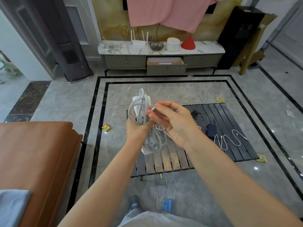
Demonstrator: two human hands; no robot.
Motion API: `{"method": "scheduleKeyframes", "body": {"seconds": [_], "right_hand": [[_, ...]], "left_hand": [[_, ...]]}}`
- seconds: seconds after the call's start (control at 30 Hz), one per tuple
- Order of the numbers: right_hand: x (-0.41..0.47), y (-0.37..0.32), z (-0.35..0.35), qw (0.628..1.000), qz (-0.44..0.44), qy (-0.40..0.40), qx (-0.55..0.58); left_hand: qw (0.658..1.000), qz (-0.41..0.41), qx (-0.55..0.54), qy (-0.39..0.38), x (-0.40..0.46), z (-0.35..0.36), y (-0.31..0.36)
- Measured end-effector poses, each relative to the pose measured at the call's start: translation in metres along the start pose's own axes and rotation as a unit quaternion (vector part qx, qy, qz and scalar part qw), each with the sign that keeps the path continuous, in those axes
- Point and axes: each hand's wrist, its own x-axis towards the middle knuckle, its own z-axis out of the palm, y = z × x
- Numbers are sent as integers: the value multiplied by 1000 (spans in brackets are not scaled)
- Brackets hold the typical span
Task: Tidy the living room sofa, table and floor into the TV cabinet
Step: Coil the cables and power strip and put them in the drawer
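My left hand [136,128] grips a white power strip [148,145] with its grey cord [133,108] looped around it, held above the low black slatted table [229,115]. My right hand [173,122] pinches the end of that cord between thumb and fingers, just right of the strip. On the table lie a white charging cable [229,140], a dark blue pouch [211,130] and a small black item [194,113]. Across the room the TV cabinet [124,62] has its middle drawer [166,68] pulled open.
Yellow wrappers [106,127] [220,99] [262,158] and a blue scrap [167,204] lie on the tiled floor. The brown sofa [37,154] is at left with a light blue cloth [13,207]. A router [139,42], bowl [156,45], white pot [173,44] and red funnel [188,43] stand on the cabinet.
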Motion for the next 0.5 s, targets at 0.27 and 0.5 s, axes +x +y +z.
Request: {"method": "scheduleKeyframes", "body": {"seconds": [0.27, 0.5], "right_hand": [[15, -7, -7, 856, -245, 29, -454], [36, 14, -40, 905, -16, -85, -416]], "left_hand": [[986, -33, -146, -68, -16, 2, 1], [975, -53, -169, -133, -14, -9, 2]]}}
